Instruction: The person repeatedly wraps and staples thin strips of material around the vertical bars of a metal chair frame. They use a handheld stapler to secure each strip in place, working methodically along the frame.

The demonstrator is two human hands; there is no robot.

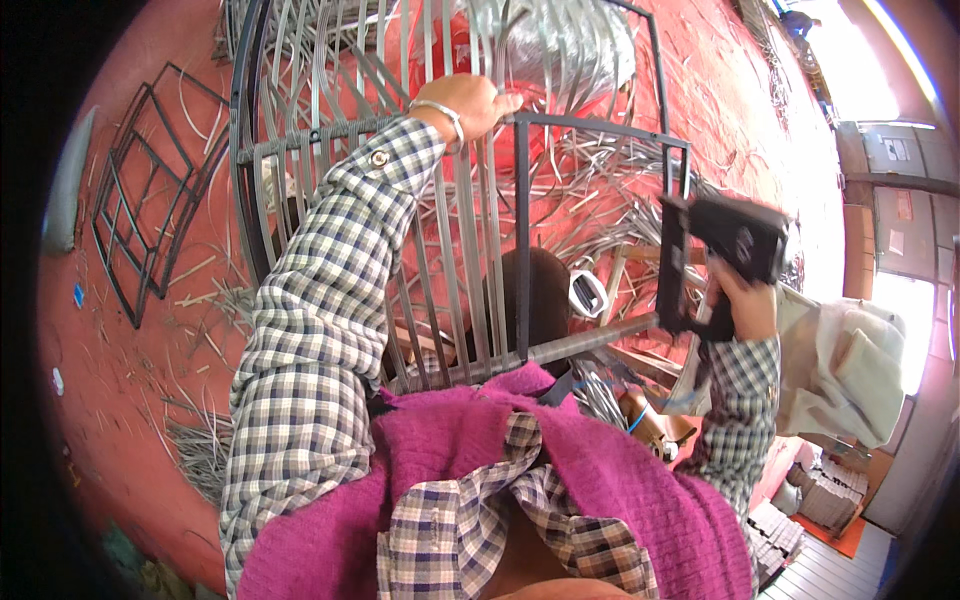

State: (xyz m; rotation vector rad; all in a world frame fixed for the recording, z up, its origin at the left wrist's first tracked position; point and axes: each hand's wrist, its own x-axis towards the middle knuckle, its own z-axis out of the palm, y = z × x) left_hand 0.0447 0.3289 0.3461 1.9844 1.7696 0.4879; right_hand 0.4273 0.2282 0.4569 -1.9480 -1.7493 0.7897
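Note:
A dark metal chair-like frame stands upright before me, strung with long flat grey strips. My left hand reaches over its upper crossbar and is closed on the strips there, thumb pointing right; its fingers are mostly hidden. A bracelet circles that wrist. To the right of the frame, my right hand is wrapped round the handle of a black staple gun. The gun's long narrow side lies close to the frame's right-hand bars. A grey wrapped lower rail runs close to my lap.
Loose grey strips litter the red floor. Another bare dark frame lies at left. Clear plastic wrapping sits beyond the strung frame. A whitish sack and stacked bundles stand at right.

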